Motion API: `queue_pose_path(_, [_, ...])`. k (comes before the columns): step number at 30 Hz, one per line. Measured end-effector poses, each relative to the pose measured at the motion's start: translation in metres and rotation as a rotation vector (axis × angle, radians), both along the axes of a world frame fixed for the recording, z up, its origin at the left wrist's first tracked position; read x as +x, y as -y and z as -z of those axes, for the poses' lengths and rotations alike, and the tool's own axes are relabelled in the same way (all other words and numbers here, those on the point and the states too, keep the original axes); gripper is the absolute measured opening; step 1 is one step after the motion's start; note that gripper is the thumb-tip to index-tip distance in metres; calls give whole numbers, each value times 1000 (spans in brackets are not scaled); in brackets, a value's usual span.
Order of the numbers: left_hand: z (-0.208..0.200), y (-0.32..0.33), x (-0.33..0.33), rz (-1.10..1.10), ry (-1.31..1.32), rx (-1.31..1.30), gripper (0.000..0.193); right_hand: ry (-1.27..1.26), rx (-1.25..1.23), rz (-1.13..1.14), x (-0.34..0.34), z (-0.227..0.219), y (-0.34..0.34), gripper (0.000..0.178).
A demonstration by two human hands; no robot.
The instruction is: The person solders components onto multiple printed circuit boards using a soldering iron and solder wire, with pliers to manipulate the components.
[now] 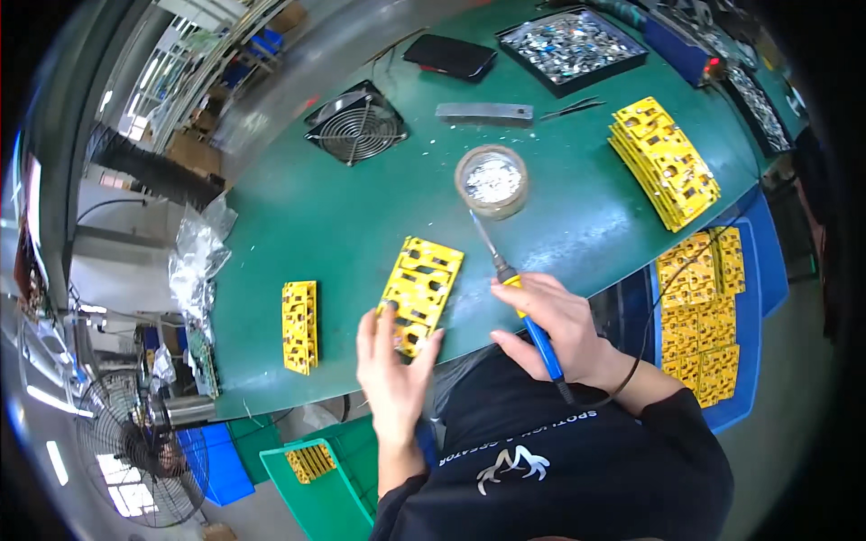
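My left hand (392, 370) grips the near end of a yellow circuit board panel (420, 281), fingers on its left edge and thumb at its right. The panel lies slanted on the green table (352, 225) and has many dark cut-outs. In my right hand (564, 325) is a soldering iron (538, 343) with a blue and yellow handle. Its thin metal tip points away from me, at the near left rim of a round tub (464, 185). Silvery bits (494, 178) fill the tub. I cannot tell whether the tip touches the rim.
Yellow panels stand stacked at right (663, 162), with a smaller stack (299, 326) at left. Farther back are a fan (356, 129), a metal bar (484, 113), tweezers (574, 107) and a black tray (561, 88) of small parts. A blue bin (745, 361) holds more panels; the iron's cord (651, 338) trails right.
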State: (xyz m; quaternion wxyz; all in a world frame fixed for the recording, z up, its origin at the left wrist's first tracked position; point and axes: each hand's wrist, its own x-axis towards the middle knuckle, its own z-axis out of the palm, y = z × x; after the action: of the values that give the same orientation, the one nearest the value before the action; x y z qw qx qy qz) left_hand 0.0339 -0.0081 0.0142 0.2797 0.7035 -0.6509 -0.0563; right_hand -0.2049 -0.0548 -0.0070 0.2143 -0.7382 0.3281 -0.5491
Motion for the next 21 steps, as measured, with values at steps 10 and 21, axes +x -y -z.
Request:
queue_pose_path(10, [-13, -16, -19, 184, -150, 122, 56, -67, 24, -55, 18, 12, -1, 53])
queue_pose_path(21, [-16, -17, -21, 180, -124, 115, 26, -88, 22, -29, 12, 11, -8, 49])
